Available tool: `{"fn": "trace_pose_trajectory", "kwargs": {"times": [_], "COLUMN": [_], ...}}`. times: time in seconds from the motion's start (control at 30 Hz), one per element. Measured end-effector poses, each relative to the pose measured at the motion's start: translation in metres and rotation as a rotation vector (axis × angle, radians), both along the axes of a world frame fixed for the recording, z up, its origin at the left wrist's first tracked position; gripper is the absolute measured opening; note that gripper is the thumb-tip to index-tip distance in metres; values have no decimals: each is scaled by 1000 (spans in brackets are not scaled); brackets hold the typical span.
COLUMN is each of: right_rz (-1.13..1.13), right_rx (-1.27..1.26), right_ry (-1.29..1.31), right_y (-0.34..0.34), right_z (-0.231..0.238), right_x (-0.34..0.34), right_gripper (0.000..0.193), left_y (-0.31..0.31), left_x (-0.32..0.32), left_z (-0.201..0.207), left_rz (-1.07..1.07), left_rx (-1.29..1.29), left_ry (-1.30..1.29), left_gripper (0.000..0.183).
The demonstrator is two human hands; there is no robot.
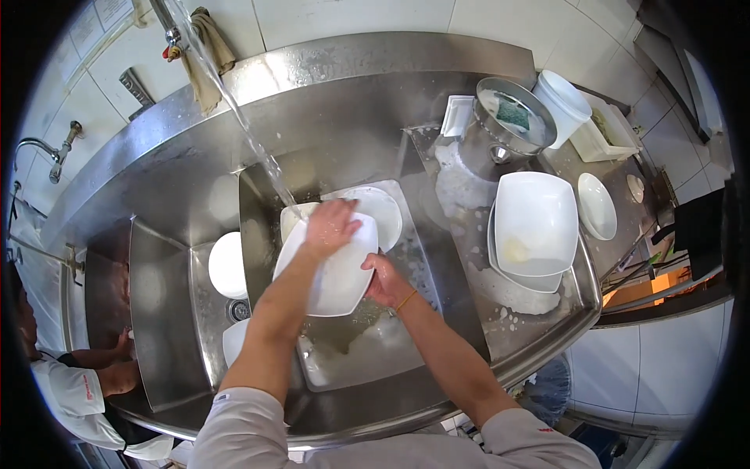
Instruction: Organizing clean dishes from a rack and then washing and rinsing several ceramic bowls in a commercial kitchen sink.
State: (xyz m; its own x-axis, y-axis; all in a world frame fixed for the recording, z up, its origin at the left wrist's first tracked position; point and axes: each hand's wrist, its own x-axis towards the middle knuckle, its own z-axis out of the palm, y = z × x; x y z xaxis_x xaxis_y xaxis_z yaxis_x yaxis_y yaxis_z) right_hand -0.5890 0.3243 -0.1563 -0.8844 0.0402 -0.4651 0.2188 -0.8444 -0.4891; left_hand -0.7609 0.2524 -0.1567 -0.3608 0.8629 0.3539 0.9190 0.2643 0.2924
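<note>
My right hand (pixel 383 280) grips the right edge of a white squarish plate (pixel 336 277), which is tilted over the middle sink basin (pixel 461 313). Across the plate's upper part lies my left hand (pixel 332 227), its fingers stretched flat on the surface. Running water (pixel 262 152) falls from the tap at the upper left and lands by the plate's far left corner. Behind the plate, another white dish (pixel 375 215) sits in the basin. Soapy, cloudy water covers part of the basin floor, and the held plate hides some of it.
On the right drainboard are stacked white square dishes (pixel 537 223), foam and a metal bowl (pixel 512 117) holding a green scouring pad (pixel 513 115). An oval white dish (pixel 597 206) and white bucket (pixel 561 105) stand beyond. The left basin holds white dishes (pixel 227 264). Another person (pixel 82 383) works far left.
</note>
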Motion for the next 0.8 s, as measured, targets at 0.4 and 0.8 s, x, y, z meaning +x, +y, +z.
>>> {"fn": "trace_pose_trajectory", "kwargs": {"times": [0.4, 0.8], "right_rz": [-307, -407], "right_rx": [445, 1995], "right_ry": [100, -809], "right_y": [63, 350], "right_z": [12, 89], "right_x": [31, 277], "right_gripper": [78, 83], "left_y": [-42, -147], "left_x": [69, 123], "left_z": [-64, 150], "left_rz": [412, 526], "left_rx": [628, -228], "left_ry": [-2161, -78], "left_gripper": [51, 40]}}
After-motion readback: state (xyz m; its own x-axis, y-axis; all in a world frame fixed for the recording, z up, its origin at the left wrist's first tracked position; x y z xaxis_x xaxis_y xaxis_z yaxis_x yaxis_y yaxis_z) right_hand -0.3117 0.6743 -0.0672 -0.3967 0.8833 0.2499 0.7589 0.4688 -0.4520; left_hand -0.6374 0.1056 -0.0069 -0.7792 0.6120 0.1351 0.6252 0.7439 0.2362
